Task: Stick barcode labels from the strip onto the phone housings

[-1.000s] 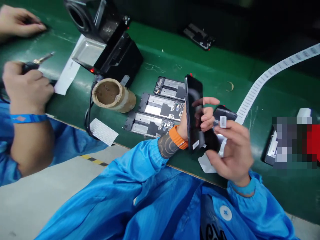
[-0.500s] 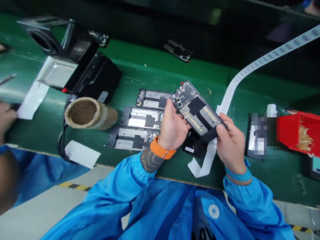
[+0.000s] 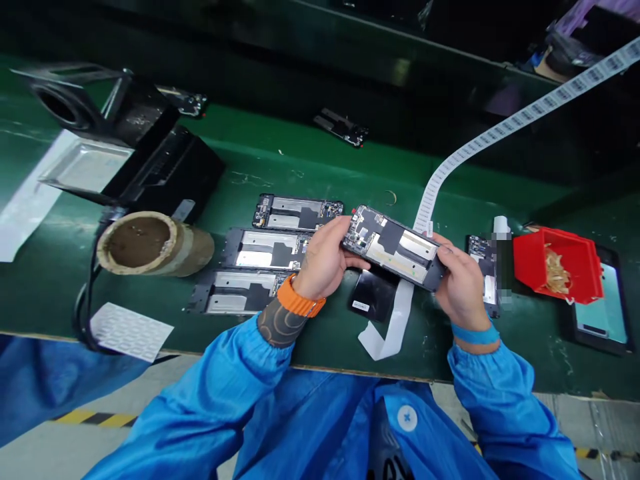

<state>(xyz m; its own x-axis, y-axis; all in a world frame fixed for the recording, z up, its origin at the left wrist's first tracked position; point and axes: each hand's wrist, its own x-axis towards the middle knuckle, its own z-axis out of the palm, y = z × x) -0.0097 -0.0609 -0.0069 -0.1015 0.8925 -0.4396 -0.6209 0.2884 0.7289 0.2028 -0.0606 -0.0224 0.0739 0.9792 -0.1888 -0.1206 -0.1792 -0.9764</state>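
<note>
Between my two hands, an opened phone frame (image 3: 395,247) is held above the bench, its circuit side facing up. My left hand (image 3: 327,257) grips its left end, by the small boards. At the other end, my right hand (image 3: 463,283) has thumb and fingers closed on the dark edge. Left of my left hand lie three similar phone frames in a column: the upper frame (image 3: 297,212), the middle frame (image 3: 265,249) and the lower frame (image 3: 240,292). Below the held frame rests a black flat piece (image 3: 374,295) with a white label, beside a strip of barcode labels (image 3: 455,160).
A black fixture (image 3: 165,160) and a cardboard tube (image 3: 195,250) stand on the left, near a white label sheet (image 3: 131,331). To the right are another phone frame (image 3: 483,267), a red bin (image 3: 555,263) holding rubber bands, and a device with a lit screen (image 3: 603,307).
The held phone frame has come lower and turned closer to level, with both hands still on it. The camera view has shifted, and the co-worker's hand at left is out of view.
</note>
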